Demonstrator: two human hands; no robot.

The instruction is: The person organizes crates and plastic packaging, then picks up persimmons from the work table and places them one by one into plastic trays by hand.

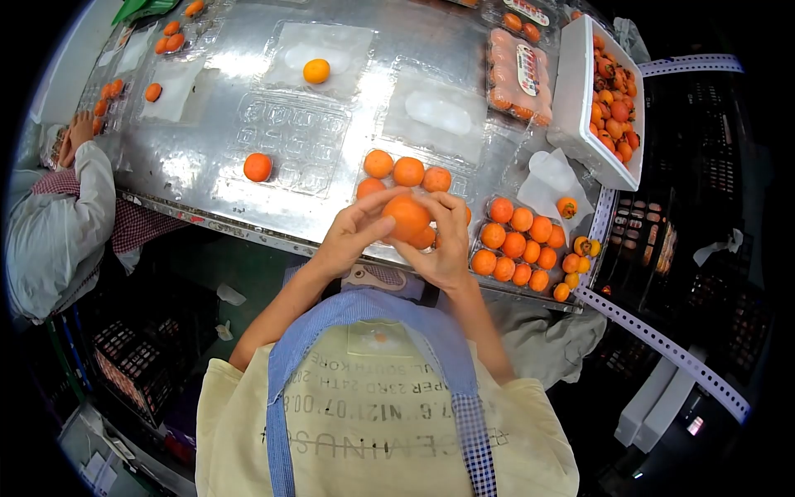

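Between my two hands, near the table's front edge, is an orange round fruit (407, 217). My left hand (352, 232) touches its left side with bent fingers, and my right hand (443, 240) holds its right side. Right behind and under the hands lies a clear tray with several orange fruits, three of them in its back row (408, 171). To the right of my right hand, another tray of orange fruits (513, 247) is packed in rows.
A white foam box (571, 108) of fruits stands at the back right beside a closed pack (519, 74). Clear trays (290, 141) lie across the metal table (199, 166). At the left edge is a co-worker's sleeve (95, 182). Small yellow-orange fruits (561, 291) sit by the right corner.
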